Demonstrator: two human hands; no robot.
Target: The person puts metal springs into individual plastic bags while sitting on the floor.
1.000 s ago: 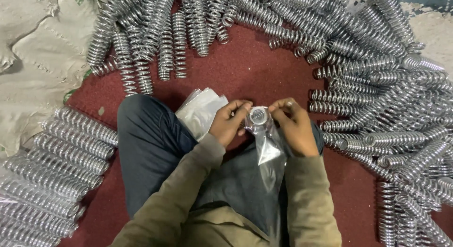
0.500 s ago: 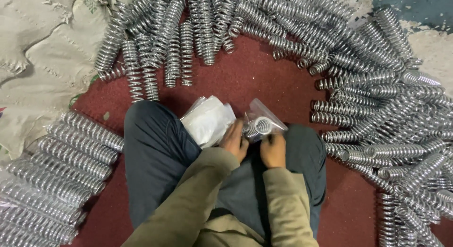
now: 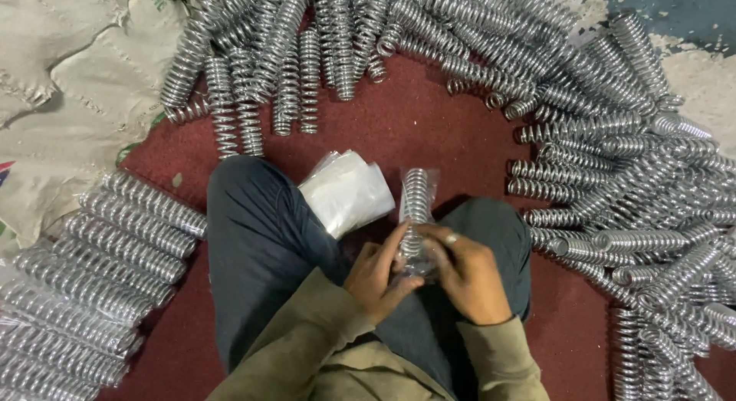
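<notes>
A shiny coiled steel spring in a thin clear plastic sleeve [image 3: 415,209] is held at the lower centre of the frame, above the lap of a seated person in dark grey trousers [image 3: 261,248]. The spring stands roughly upright, its upper end pointing toward the top of the frame, its lower end enclosed between both hands.

The left hand [image 3: 377,275] is closed around the lower left side of the sleeved spring, fingers curled together against it. The right hand [image 3: 464,272] is clamped on the lower right side, fingers folded over the bag end; a ring is seen on one finger. The exact contact of the fingertips beneath the plastic cannot be told.

A stack of flat clear plastic bags [image 3: 346,190] lies on the left knee, just beside the held spring. Loose bare steel springs [image 3: 613,163] are heaped across the top and right of the frame on the dark red floor [image 3: 399,129]. Rows of springs [image 3: 100,263] are laid side by side at the lower left, next to pale woven sacking [image 3: 69,79] in the upper left.

Possible faults, as a judgement: the thin sleeve may be torn by the cut wire end if the spring is pressed hard; the spring may slip out through the open end if the grip is relaxed; the bag stack may slide off the knee if the leg is moved
</notes>
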